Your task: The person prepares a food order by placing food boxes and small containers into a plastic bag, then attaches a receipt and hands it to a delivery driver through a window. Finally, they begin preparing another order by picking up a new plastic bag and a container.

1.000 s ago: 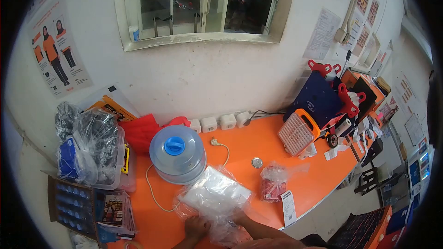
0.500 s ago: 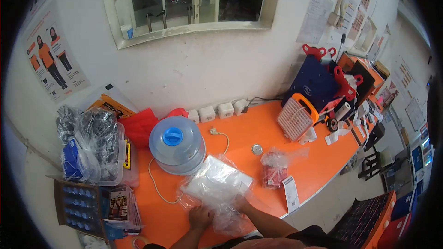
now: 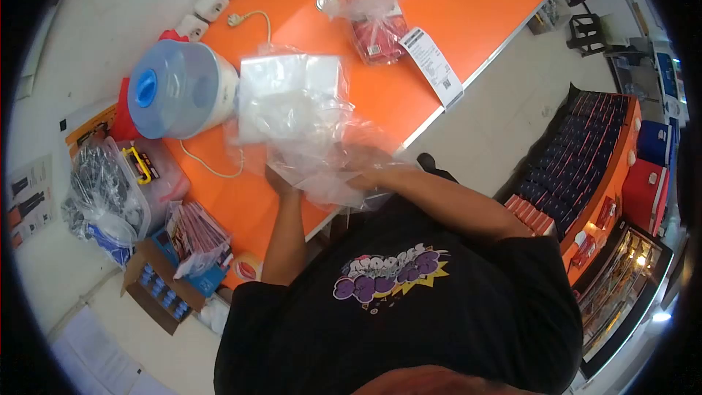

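Observation:
A flat white package (image 3: pixel 289 91) lies on the orange table inside a clear plastic bag (image 3: pixel 314 168). The bag's loose, crumpled end spreads toward my body. My left hand (image 3: pixel 281 179) is closed on the near left part of this plastic, its fingers partly covered by it. On the other side, my right hand (image 3: pixel 365 164) grips the plastic too, seen blurrily through the film. Beyond the right hand stands a red box in clear wrapping (image 3: pixel 378 35), with a printed white label (image 3: pixel 433 66) beside it.
A blue-lidded water jug (image 3: pixel 179 91) stands left of the package, with a cable and plug (image 3: pixel 252 18) nearby. At the left are a plastic bin (image 3: pixel 157 168), stacked leaflets (image 3: pixel 196 230) and a carton of bottles (image 3: pixel 161 285). The table edge (image 3: pixel 475 73) runs along the right.
My view has tilted down and turned, so my shirt and the floor now show. Both hands stay at the bag's near end, and the loose plastic is now raised over the right hand.

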A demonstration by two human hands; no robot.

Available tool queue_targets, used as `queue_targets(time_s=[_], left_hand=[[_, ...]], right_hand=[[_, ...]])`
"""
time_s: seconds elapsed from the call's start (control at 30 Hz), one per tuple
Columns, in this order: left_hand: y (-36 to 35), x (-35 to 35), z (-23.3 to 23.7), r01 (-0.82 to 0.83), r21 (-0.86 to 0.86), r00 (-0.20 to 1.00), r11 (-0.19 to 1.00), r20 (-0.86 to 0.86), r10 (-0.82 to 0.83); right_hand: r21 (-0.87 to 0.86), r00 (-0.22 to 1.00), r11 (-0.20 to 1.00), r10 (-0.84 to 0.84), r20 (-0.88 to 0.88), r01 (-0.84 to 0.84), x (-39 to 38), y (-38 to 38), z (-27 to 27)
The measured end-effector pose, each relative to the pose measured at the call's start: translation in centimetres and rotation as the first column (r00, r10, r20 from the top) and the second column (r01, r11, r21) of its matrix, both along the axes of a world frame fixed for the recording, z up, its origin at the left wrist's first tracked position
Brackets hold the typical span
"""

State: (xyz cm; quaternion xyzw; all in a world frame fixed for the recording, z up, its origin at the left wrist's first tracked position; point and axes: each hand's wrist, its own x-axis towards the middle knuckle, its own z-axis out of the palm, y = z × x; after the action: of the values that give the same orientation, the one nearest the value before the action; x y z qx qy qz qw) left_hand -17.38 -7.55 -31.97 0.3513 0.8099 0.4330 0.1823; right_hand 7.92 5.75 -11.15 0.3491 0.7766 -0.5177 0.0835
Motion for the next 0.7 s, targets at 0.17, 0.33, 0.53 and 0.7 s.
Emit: queue_targets(time_s=[0.17,0.33,0.53,0.7], left_hand=[[2.0,2.5,9.4,0.182,-0.204,0.857,0.962,-0.447,-0.257],[0.3,5.4,16.2,0.029,-0.085,0.999,0.996,0.039,-0.026],[2.2,13.4,25.9,0.145,0.089,0.939,0.985,0.302,-0.165],[3.8,22.3,28.9,0.371,0.106,0.847,0.922,0.368,-0.383]], right_hand=[[0.17,0.981,0.975,0.163,-0.107,-0.144,6.7,-3.7,-0.1],[-0.028,0.995,0.999,0.018,-0.101,-0.021,12.9,-3.8,0.5],[0.063,0.973,0.986,0.141,0.18,-0.154,20.6,-1.4,-0.7],[0.2,0.94,0.975,0.023,0.34,-0.096,30.8,-0.3,-6.3]])
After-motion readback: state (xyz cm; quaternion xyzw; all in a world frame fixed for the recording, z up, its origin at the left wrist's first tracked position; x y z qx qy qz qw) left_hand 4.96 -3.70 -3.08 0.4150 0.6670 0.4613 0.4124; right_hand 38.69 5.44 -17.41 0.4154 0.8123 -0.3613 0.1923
